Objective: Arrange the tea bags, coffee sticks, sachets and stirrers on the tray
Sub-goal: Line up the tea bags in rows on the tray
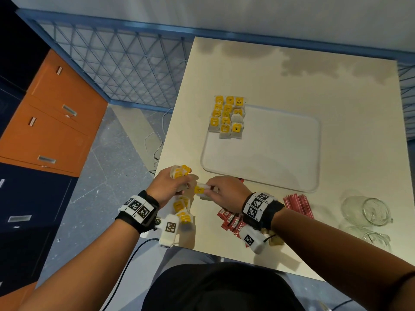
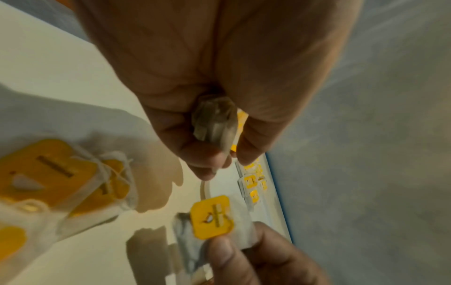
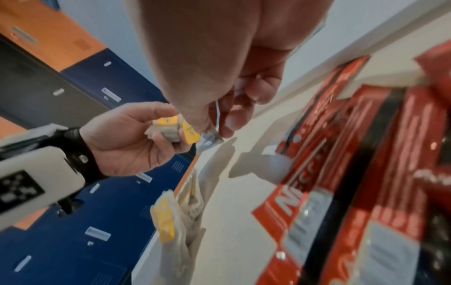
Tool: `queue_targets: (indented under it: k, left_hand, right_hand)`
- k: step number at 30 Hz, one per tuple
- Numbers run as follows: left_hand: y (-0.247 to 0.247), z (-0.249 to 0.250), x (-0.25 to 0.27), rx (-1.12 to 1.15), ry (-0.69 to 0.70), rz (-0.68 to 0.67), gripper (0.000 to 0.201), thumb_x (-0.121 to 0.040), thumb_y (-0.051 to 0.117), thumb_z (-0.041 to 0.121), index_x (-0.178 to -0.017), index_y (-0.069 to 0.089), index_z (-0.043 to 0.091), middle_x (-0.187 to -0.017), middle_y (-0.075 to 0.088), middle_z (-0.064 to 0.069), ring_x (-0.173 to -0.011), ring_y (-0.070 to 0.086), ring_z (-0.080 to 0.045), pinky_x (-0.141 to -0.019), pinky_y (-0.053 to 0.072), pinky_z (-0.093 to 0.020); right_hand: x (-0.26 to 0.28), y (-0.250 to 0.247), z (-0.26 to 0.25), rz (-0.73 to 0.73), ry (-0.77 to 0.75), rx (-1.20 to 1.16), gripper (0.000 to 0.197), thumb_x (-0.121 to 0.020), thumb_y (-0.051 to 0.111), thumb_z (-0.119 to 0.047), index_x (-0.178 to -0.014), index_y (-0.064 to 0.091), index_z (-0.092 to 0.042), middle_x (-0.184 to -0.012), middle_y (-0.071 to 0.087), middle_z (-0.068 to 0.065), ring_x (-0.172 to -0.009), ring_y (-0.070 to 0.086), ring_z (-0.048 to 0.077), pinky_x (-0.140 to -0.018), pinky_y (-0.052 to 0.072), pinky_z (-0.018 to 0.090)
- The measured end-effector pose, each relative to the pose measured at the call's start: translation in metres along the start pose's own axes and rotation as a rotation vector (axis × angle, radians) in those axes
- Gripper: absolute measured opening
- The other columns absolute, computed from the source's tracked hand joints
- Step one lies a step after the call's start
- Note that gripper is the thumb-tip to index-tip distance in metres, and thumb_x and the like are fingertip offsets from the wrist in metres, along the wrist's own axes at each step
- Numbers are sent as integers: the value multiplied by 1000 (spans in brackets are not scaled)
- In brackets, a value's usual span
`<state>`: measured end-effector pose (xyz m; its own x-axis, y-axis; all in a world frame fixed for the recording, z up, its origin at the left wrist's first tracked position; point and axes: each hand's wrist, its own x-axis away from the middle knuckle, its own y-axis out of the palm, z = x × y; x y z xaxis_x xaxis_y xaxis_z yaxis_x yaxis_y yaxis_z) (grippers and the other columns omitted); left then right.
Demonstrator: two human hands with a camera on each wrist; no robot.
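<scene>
Wearing black wrist straps (image 1: 148,209) bearing white coded marker blocks (image 1: 258,204), trailing a black cable (image 1: 125,265); dark top (image 1: 213,288).

The cream counter (image 1: 336,104) carries a white tray (image 1: 316,153) near its middle, with rows of yellow-tagged tea bags (image 1: 226,116) overlapping the tray's far left corner. Along the near edge lie a loose heap of tea bags (image 1: 183,212) at the left, red coffee sticks (image 1: 230,221) beside them, red stirrers (image 1: 297,205) further right, and two glass mugs (image 1: 367,212) toward the right corner.
</scene>
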<state>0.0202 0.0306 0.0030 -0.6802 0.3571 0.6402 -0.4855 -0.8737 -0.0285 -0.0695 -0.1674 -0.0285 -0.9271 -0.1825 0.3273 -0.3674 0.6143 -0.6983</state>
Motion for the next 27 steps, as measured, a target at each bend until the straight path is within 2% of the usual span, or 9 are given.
queue_targets:
  k: [2,4,6,8,11,14,19,22,27]
  left_hand:
    - [4,5,-2,-79,30,-60,15,-89,74,11,-102,71,7,-81,72,-6,-75,66,-16,-64,53,-28]
    - [7,10,-5,-125,33,-118,28,-78,78,13,-102,71,2,-87,71,-8,-78,63,-20,-66,51,-33]
    - [12,14,-9,-153,35,-159,32,-71,73,12,-103,74,6,-90,71,-8,-79,62,-19,-67,49,-33]
    - [19,19,-14,-188,65,-195,29,-77,74,13,-105,74,9,-87,71,-10,-76,63,-16,-65,50,-29]
    - [29,25,-24,-236,107,-202,14,-90,72,10,-102,72,3,-79,70,-13,-70,61,-19,-60,47,-27]
    - [37,32,-37,-309,123,-184,10,-87,71,7,-92,71,-2,-73,67,-11,-66,57,-19,-57,45,-29]
    - [47,41,-58,-330,150,-144,13,-88,71,11,-88,70,-2,-66,66,-3,-59,57,-14,-53,46,-26]
    - [52,44,-68,-310,149,-95,17,-90,72,13,-88,69,-3,-68,66,-5,-59,57,-15,-53,47,-26]
    - [57,48,-79,-258,154,-73,19,-92,70,12,-89,69,-6,-71,65,-13,-62,56,-20,-53,44,-25]
  right_hand:
    - [4,-9,4,54,8,-53,24,-99,55,-41,-101,71,-23,-90,69,-7,-76,58,13,-65,40,32]
    - [8,-18,8,87,31,-137,21,-98,56,-41,-103,72,-27,-88,68,-12,-72,58,7,-64,41,30]
    - [11,-28,12,122,47,-206,18,-99,57,-38,-101,72,-27,-81,64,-16,-69,56,3,-61,39,23]
    - [14,-36,14,149,63,-247,18,-100,58,-35,-100,73,-25,-79,63,-16,-68,54,1,-59,35,18]
    - [15,-42,19,175,109,-295,18,-100,59,-34,-99,73,-23,-80,65,-12,-67,54,0,-58,35,19]
    - [13,-43,23,199,153,-350,17,-100,60,-33,-97,73,-22,-70,60,-14,-63,52,0,-56,35,19]
    - [4,-39,35,279,235,-477,18,-95,59,-42,-84,66,-30,-64,55,-18,-59,47,7,-59,40,33]
    - [-4,-38,35,318,273,-575,26,-89,57,-55,-93,69,-32,-77,66,-5,-71,61,24,-68,53,48]
    - [-22,-43,37,452,298,-608,21,-92,65,-41,-89,72,-22,-76,66,-7,-74,62,20,-72,53,42]
